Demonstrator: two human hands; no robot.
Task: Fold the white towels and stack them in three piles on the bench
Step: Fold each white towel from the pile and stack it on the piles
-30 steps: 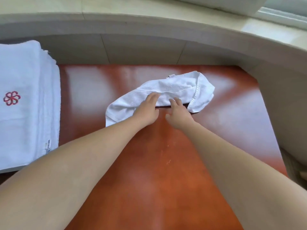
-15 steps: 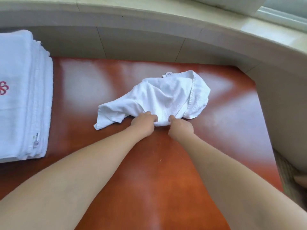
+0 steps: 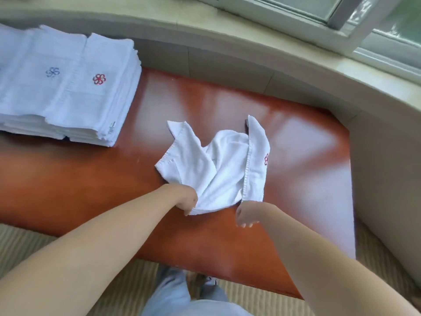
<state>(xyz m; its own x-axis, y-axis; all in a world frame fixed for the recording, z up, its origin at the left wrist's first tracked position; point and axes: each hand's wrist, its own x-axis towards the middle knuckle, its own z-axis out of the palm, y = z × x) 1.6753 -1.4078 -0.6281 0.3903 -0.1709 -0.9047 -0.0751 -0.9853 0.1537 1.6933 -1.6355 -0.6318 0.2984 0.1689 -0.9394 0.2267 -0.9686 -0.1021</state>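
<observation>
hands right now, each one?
left hand: grips the near edge of the loose towel
right hand: fingers curled at the towel's near corner; grip cannot be told

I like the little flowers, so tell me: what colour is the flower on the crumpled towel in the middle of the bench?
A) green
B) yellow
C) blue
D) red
D: the flower on the right edge of the crumpled towel is red.
</observation>
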